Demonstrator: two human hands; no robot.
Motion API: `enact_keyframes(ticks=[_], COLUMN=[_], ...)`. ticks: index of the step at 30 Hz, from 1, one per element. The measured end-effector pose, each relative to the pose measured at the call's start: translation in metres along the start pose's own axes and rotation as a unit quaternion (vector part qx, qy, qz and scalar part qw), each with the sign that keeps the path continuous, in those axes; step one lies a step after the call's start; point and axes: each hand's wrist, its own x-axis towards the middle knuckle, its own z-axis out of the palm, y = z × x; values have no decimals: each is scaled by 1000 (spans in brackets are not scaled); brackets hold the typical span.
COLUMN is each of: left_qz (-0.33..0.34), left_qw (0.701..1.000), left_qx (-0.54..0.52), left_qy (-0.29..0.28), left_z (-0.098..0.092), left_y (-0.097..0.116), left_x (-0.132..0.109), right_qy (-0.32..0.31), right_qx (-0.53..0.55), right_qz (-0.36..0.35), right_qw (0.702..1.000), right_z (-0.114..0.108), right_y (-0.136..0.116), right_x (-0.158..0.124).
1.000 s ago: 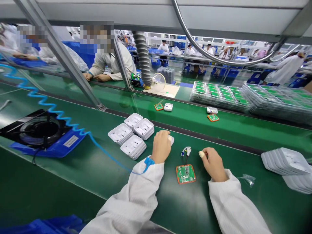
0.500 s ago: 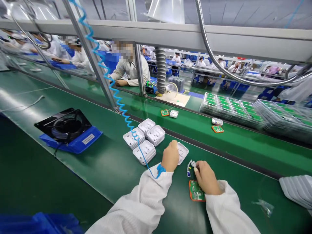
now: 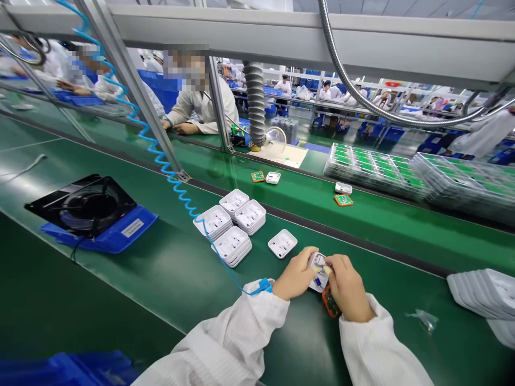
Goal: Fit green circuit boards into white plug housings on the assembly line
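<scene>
My left hand is closed on the edge of a white plastic housing, holding it tilted just above the green bench. Fingers of my right hand pinch at a small white wired part inside that housing; the fingertips partly cover it. A dark blue tag on the wire shows lower in the housing. Below the right hand lies a green circuit board with an orange edge, half hidden. Another white housing rests face up beyond my left hand. A blue wrist strap circles my left wrist.
Several stacks of white housings stand to the left, near a black fan on a blue base. White covers and a clear plastic scrap are at right. Trays of boards lie beyond the belt. A coiled blue cord hangs left.
My left hand has come right, now holding a white housing beside my right hand; another housing stays behind on the bench. The wired part is now in the held housing. The view has shifted.
</scene>
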Motion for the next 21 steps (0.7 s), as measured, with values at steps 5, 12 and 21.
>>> enact_keyframes(ticks=[5, 12, 21], left_qz=[7, 1, -32], left_qw=[999, 989, 995], left_qx=[6, -43, -12], left_qy=[49, 140, 98], left_z=[1, 6, 13], left_y=[-3, -10, -6], left_x=[1, 5, 0], right_qy=[-9, 28, -64], right_qx=[36, 80, -28], right_qz=[-42, -20, 2], right_qw=[998, 996, 998], right_z=[-4, -12, 9], right_y=[-7, -15, -24], right_x=[0, 0, -4])
